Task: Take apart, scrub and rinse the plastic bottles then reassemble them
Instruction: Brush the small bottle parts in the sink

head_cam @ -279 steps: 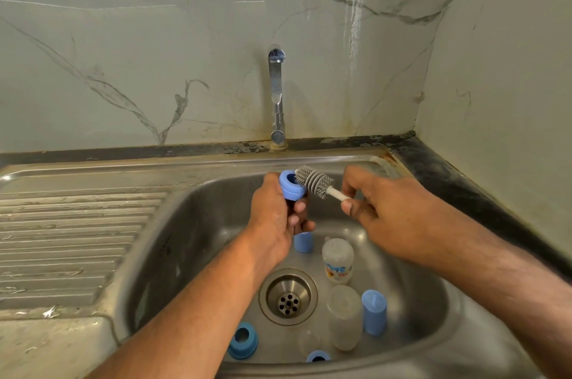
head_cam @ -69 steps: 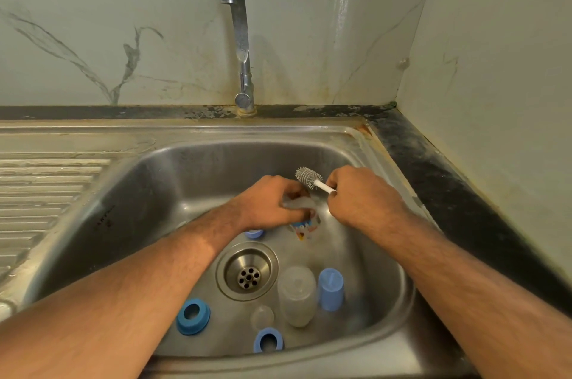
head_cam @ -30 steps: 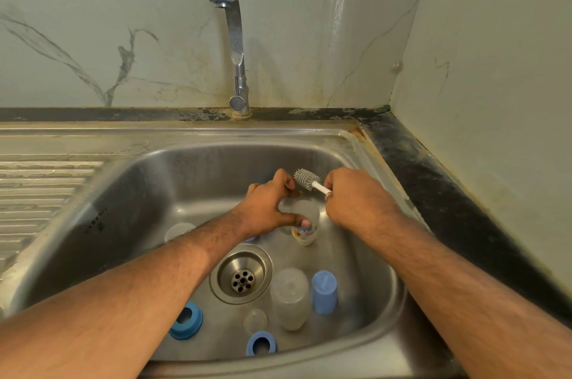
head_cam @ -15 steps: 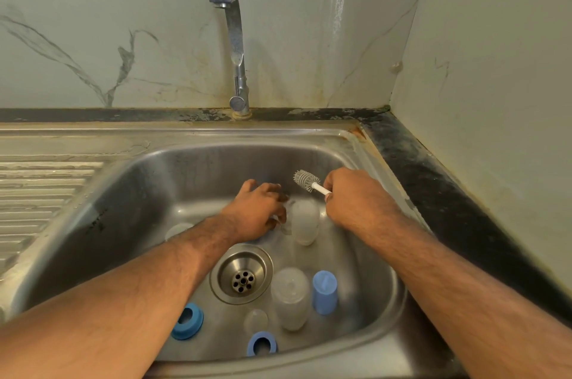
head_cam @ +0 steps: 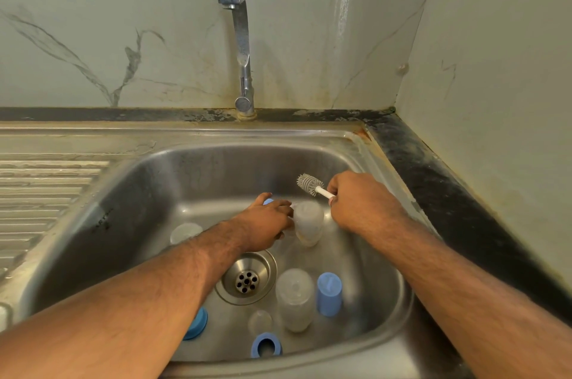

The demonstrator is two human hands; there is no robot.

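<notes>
A clear plastic bottle (head_cam: pixel 308 222) stands mouth-down on the sink floor between my hands. My left hand (head_cam: pixel 266 224) lies just left of it, fingers stretched over a small blue part (head_cam: pixel 267 201) that is mostly hidden; it holds nothing that I can see. My right hand (head_cam: pixel 362 202) grips the white handle of a grey bottle brush (head_cam: pixel 309 183), whose bristle head points left above the bottle. A second clear bottle (head_cam: pixel 294 298) stands near the drain beside a blue cap (head_cam: pixel 329 293).
The steel sink (head_cam: pixel 387 326) also holds two blue rings (head_cam: pixel 266 346) (head_cam: pixel 196 324), a small clear teat (head_cam: pixel 260 321) and a clear dome cover (head_cam: pixel 185 231). The drain (head_cam: pixel 246 276) is in the middle, the tap (head_cam: pixel 243 47) is behind and dry, and a ribbed drainboard (head_cam: pixel 37 193) lies left.
My left hand set the clear bottle down mouth-down in the basin, let go of it and slid left and back over the blue part. My right hand kept the brush still.
</notes>
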